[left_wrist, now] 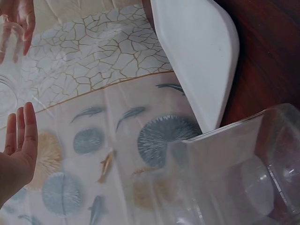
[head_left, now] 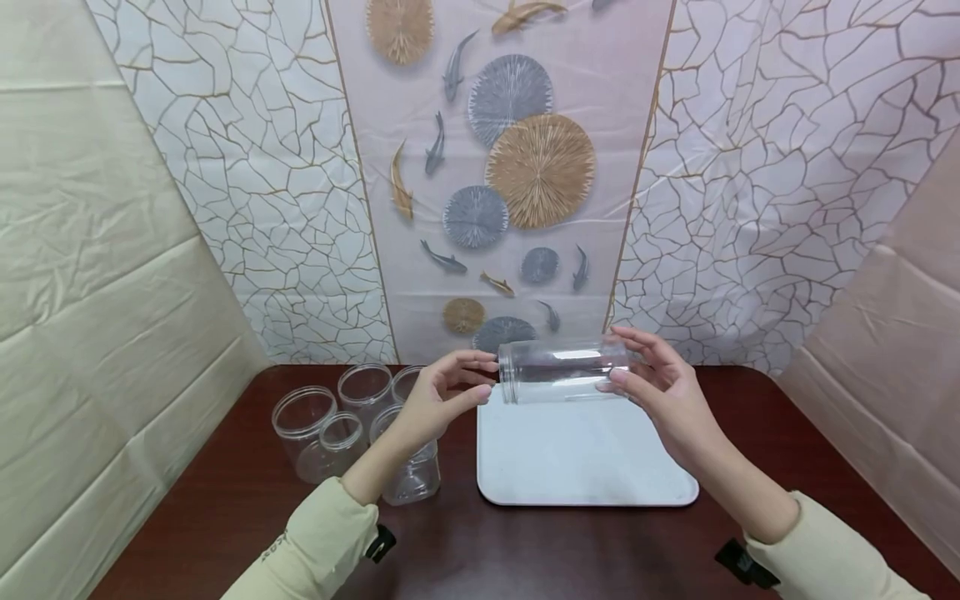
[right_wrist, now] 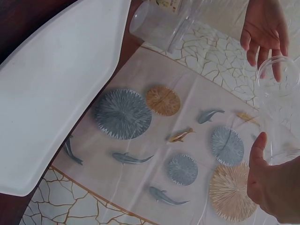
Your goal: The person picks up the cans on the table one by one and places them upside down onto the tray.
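A tall clear jar (head_left: pixel 562 371) lies on its side in the air, over the back of a white tray (head_left: pixel 585 458). Thumb and fingers of my right hand (head_left: pixel 667 398) grip its closed base end. The threaded mouth points left, toward my left hand (head_left: pixel 442 392), whose fingers are spread loosely right at the rim. In the left wrist view, the left hand (left_wrist: pixel 21 150) shows straight fingers beside the jar's mouth. From the right wrist, the jar (right_wrist: pixel 279 89) appears between both hands, its wall see-through.
Several clear jars of different sizes, among them a wide round jar (head_left: pixel 303 417) and a squarish one (head_left: pixel 412 483), stand upright left of the tray, partly behind my left forearm. The dark red-brown table (head_left: pixel 480 542) ends at a patterned cloth backdrop (head_left: pixel 502 267).
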Demonstrator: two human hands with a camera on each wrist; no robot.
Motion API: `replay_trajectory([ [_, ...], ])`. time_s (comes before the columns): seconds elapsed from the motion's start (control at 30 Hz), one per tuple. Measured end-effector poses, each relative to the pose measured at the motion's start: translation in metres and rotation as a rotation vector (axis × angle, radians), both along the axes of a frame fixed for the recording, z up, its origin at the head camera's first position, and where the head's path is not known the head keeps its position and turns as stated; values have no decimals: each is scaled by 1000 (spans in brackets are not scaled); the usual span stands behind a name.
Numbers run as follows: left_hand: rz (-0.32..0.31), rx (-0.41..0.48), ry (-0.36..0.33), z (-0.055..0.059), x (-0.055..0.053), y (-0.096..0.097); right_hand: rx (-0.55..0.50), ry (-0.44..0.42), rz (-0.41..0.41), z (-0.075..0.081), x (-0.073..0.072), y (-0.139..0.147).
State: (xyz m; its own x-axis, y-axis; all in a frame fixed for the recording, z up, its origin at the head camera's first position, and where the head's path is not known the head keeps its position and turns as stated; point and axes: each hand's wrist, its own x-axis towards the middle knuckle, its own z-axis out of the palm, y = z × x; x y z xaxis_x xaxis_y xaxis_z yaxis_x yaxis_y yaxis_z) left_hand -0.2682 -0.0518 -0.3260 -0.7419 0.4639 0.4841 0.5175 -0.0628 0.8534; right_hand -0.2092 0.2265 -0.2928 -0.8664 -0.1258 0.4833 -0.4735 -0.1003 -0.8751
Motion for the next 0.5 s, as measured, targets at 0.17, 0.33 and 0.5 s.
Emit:
replay_trajectory([
  [0.17, 12, -9, 12, -15, -4, 4, 42, 27, -54, -2, -4, 3],
  [0.33, 61, -78, 48, -30, -8, 10, 64, 35, -103, -3, -8, 7],
  [0.5, 93, -142, 30, -49, -13, 14, 48, 32, -125, -5, -13, 11],
])
